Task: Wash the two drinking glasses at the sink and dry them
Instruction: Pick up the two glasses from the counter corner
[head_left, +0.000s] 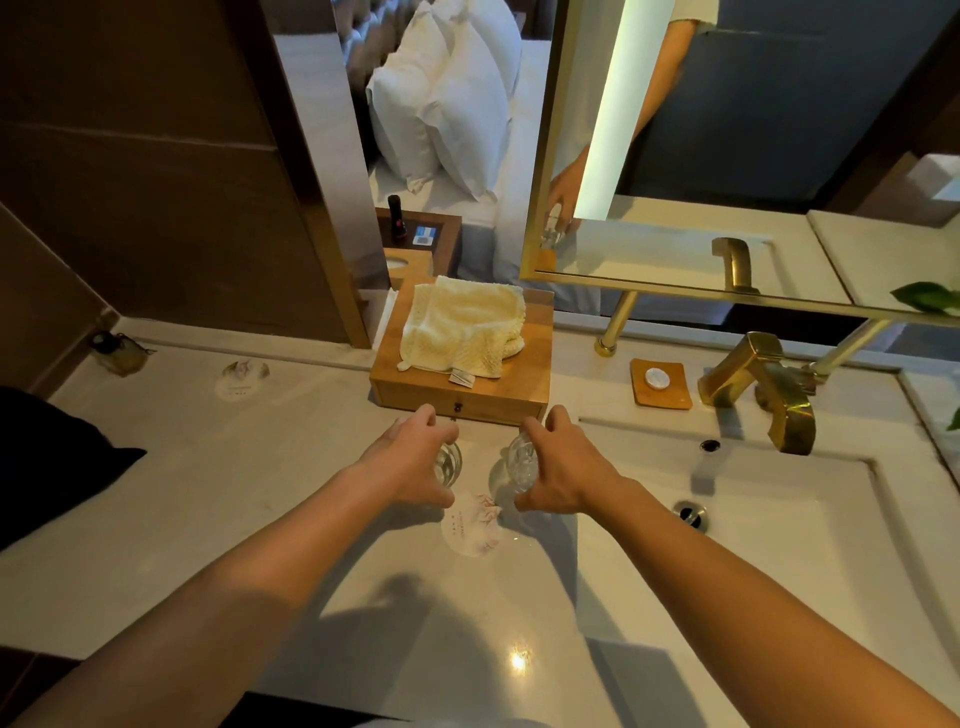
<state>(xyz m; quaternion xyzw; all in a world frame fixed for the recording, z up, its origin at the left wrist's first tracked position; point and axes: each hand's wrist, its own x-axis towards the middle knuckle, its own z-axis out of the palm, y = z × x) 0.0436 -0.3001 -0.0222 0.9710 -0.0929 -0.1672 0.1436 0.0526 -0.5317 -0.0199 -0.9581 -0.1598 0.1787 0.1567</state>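
Observation:
Two clear drinking glasses stand side by side on the white counter, just in front of a wooden box. My left hand (410, 457) wraps around the left glass (448, 465) from its left side. My right hand (558, 465) wraps around the right glass (521, 462), which leans slightly. A cream towel (462, 332) lies crumpled on top of the wooden box (519, 387). The white sink basin (810, 525) lies to the right, with a gold tap (763, 387) behind it.
A round paper coaster (470, 525) lies just in front of the glasses; another coaster (241, 379) lies at the far left. A wooden soap dish (661, 383) sits left of the tap. A gold-framed mirror (535, 208) hangs above. A dark cloth (47, 462) covers the counter's left edge.

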